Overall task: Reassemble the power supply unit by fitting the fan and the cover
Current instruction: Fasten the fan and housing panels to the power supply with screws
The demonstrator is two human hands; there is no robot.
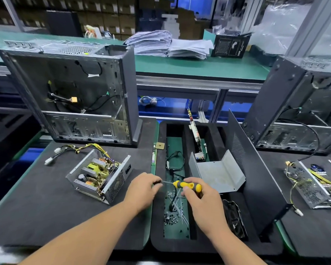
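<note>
Working over the long slot of the foam tray (208, 243) at the near edge of the worktop (46, 217), the right hand (203, 205) grips the yellow handle of a screwdriver (187, 186) while the left hand (141, 190) has its fingers (157, 185) curled at the shaft's tip; they seem to be seating a screw on the bit, though the screw itself is too small to see. The loose screws (173, 219) lie heaped in the slot just below both hands, kept there so they cannot roll off. The fan (234, 219) stands on edge in the tray's right pocket, just beside the right wrist, and the bent metal cover (218, 173) leans in the tray behind the hands, both near to reach. The open power supply unit (100, 175) sits left of the tray, its circuit board facing up and its cable bundle (80, 150) trailing towards the far left, so the mat between it and the near edge is free for sliding it closer. Farther back an open computer case (75, 92) stands upright, walling off the far side, and a black side panel (256, 178) leaning on the tray hems in the right.
</note>
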